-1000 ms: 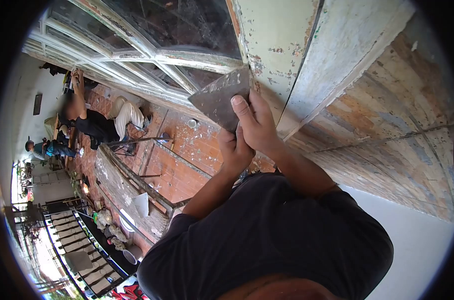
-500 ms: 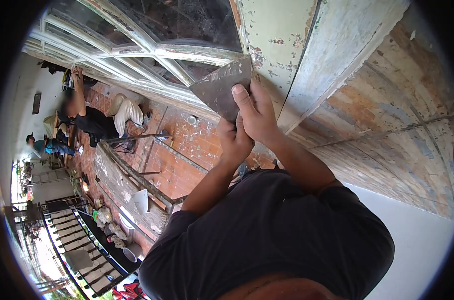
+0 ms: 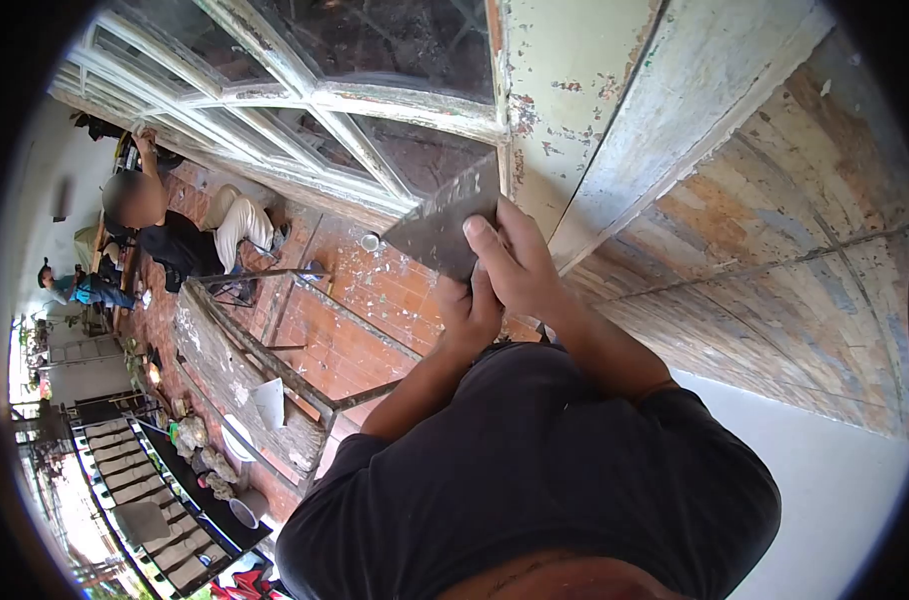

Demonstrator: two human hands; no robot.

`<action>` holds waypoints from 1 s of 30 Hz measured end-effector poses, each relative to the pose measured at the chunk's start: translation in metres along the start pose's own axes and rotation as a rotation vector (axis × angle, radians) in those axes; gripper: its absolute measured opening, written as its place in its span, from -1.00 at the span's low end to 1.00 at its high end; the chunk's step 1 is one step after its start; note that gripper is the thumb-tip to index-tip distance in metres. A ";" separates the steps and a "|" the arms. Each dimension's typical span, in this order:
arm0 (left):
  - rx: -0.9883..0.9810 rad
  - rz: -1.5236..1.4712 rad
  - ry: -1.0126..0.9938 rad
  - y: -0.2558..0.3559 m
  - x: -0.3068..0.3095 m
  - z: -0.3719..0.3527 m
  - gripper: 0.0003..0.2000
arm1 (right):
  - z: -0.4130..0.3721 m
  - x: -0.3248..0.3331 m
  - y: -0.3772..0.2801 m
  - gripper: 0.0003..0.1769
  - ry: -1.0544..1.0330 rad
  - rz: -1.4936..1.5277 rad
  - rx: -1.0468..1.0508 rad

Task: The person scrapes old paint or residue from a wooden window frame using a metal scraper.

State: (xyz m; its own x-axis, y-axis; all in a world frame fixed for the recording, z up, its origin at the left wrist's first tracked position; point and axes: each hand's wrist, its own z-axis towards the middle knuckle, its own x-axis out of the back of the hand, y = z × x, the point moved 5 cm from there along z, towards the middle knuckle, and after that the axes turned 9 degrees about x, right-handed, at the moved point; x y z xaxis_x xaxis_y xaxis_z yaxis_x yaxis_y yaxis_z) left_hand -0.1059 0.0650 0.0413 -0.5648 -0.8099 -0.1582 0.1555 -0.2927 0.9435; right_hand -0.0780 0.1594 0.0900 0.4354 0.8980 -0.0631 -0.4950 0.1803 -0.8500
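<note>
Both my hands grip a wide paint scraper (image 3: 451, 222) with a dull, paint-flecked metal blade. My left hand (image 3: 469, 312) is wrapped low around the handle, which the fingers hide. Above it, my right hand (image 3: 520, 252) is closed around the scraper, its thumb pressed flat on the blade. The blade's broad edge overlaps the lower pane of a white window frame (image 3: 405, 102) with worn, flaking paint. One blade corner lies close to the upright edge beside a pale, chipped panel (image 3: 565, 90).
Right of me runs a patchy, scraped wooden surface (image 3: 735, 230). A metal-legged trestle with a weathered board (image 3: 240, 370) stands at left on the tiled floor (image 3: 360, 310), among paint flakes and a small can (image 3: 371, 242). One person (image 3: 180, 240) reaches toward the window; another person (image 3: 90, 288) is farther back.
My hands and the scraper have moved down toward my body, from over the crossbar of the window frame to below it. The view has shifted slightly.
</note>
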 end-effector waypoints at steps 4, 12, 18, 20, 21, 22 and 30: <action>0.242 -0.250 0.018 -0.011 0.024 -0.008 -0.82 | 0.001 0.014 -0.028 -0.54 -0.128 -0.482 0.268; 0.123 -0.139 0.074 0.003 0.065 0.004 -0.76 | 0.022 0.000 -0.037 -0.10 -0.209 -0.798 0.352; 0.257 -0.226 0.059 -0.012 0.074 -0.023 -0.76 | 0.005 0.011 -0.032 -0.15 -0.064 -0.597 0.311; 0.259 -0.221 -0.003 -0.017 0.075 -0.025 -0.74 | 0.011 0.008 -0.038 -0.18 -0.037 -0.617 0.394; 0.261 -0.232 -0.007 -0.017 0.075 -0.025 -0.74 | 0.013 0.006 -0.043 -0.21 -0.011 -0.626 0.481; 0.287 -0.234 -0.026 -0.017 0.075 -0.023 -0.73 | 0.013 0.000 -0.042 -0.21 -0.013 -0.637 0.477; 0.242 -0.178 -0.133 -0.005 0.090 -0.005 -0.73 | -0.038 -0.006 0.019 -0.31 -0.198 -0.630 -0.110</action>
State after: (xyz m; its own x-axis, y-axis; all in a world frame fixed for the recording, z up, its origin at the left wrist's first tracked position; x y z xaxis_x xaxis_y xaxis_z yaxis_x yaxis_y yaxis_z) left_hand -0.1538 -0.0086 0.0206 -0.6691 -0.6786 -0.3029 -0.1438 -0.2817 0.9487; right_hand -0.0617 0.1421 0.0550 0.4650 0.6930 0.5510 -0.1069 0.6617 -0.7421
